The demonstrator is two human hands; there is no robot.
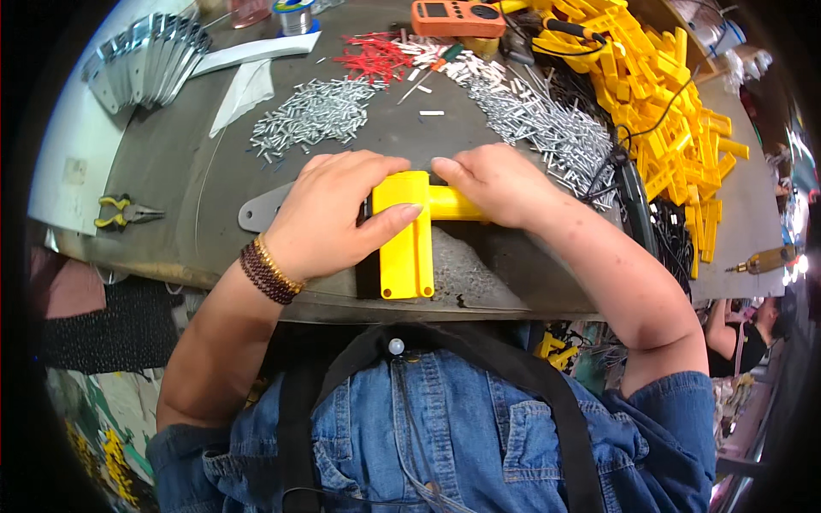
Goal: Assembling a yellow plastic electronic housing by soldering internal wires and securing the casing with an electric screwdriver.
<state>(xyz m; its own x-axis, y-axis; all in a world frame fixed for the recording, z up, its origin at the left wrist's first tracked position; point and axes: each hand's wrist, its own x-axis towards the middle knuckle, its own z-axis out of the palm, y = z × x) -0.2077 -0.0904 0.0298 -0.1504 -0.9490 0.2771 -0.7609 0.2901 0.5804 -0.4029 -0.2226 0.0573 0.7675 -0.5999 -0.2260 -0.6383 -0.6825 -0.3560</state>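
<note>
Centre of frame: yellow plastic part (406,256), long body upright in view, side arm pointing right, on the grey tabletop (231,171). Left hand (329,205) closed on the body, thumb across its face. Right hand (505,184) gripping the side arm; its fingertips mostly hidden. Grey metal plate (258,210) pokes out left of the left hand. Pliers (128,213) at left. Two heaps of metal pins, upper centre (312,115) and upper right (547,128). Yellow parts pile (646,94), upper right. Orange meter (457,19), top edge.
</note>
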